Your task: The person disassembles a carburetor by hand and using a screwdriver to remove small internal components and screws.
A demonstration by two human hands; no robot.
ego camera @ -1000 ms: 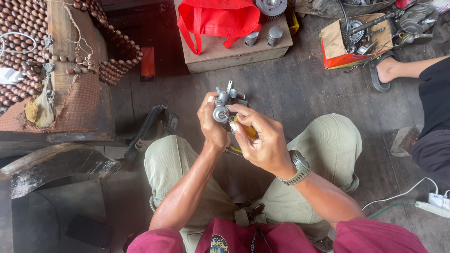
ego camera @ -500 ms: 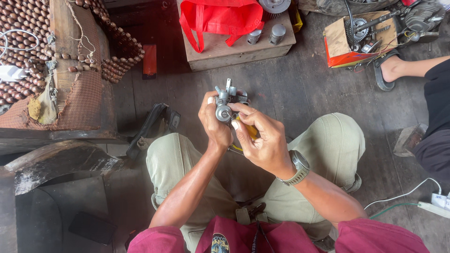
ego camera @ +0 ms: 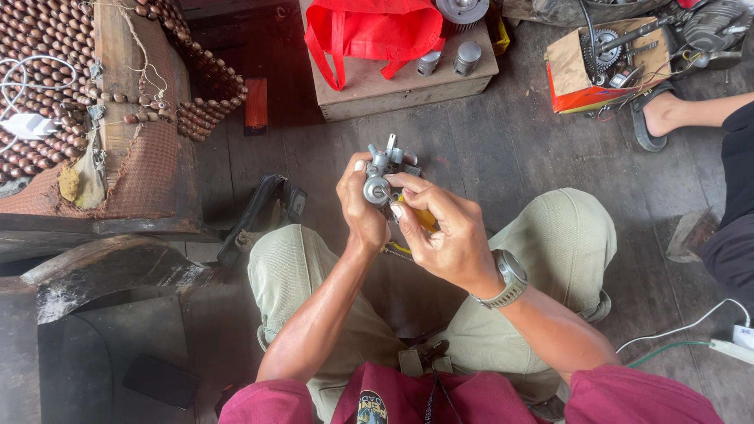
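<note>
Small grey metal carburettor-like part upright, long axis vertical, above lap. Left hand wraps it from left; right hand pinches lower front, yellow-handled tool tucked in palm.

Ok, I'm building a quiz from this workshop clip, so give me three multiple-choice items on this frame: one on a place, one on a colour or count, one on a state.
1. Where is the red bag?
A. On the wooden crate
B. On the person's lap
C. Hanging from the beaded seat

2. How many small metal cylinders stand beside the bag?
A. One
B. Two
C. Four

3. How is the small metal carburetor-like part held?
A. Lying on the floor
B. In the right hand alone
C. Between both hands

Answers: 1 A, it rests on the wooden crate. 2 B, a pair stands right of the bag. 3 C, the left hand and right hand both grip it above the knees.
</note>
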